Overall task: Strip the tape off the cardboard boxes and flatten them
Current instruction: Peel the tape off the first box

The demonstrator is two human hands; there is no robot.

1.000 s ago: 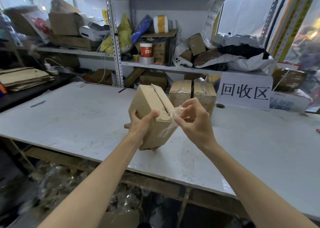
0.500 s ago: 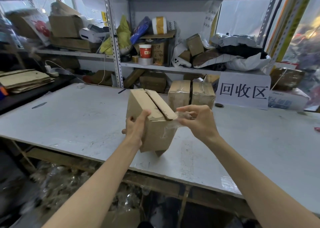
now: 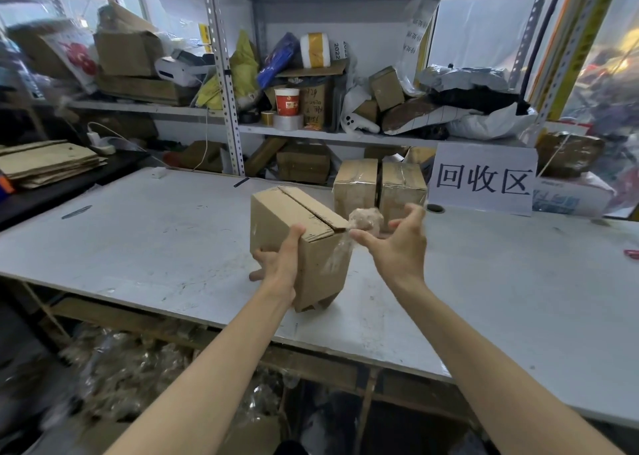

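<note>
A small brown cardboard box point(image 3: 276, 219) is held tilted above the white table point(image 3: 155, 233). My left hand point(image 3: 280, 264) grips its near left corner, thumb on the side and fingers underneath. Its top flaps show a bare seam. A loose strip of clear tape point(image 3: 337, 254) clings to the box's right face. My right hand point(image 3: 397, 247) is just right of the box with fingers spread. A crumpled wad of clear tape point(image 3: 366, 218) sits between its thumb and fingertips; whether it touches them I cannot tell. Two taped boxes point(image 3: 356, 185) point(image 3: 403, 186) stand behind.
A white paper sign point(image 3: 482, 180) stands at the back right of the table. A stack of flattened cardboard point(image 3: 45, 162) lies on the dark bench at left. Metal shelves point(image 3: 311, 133) full of boxes, tape rolls and bags run along the back.
My right hand has pulled tape off the top seam, moved right and spread its fingers from a pinch. The tape is now a wad. The box has turned more upright.
</note>
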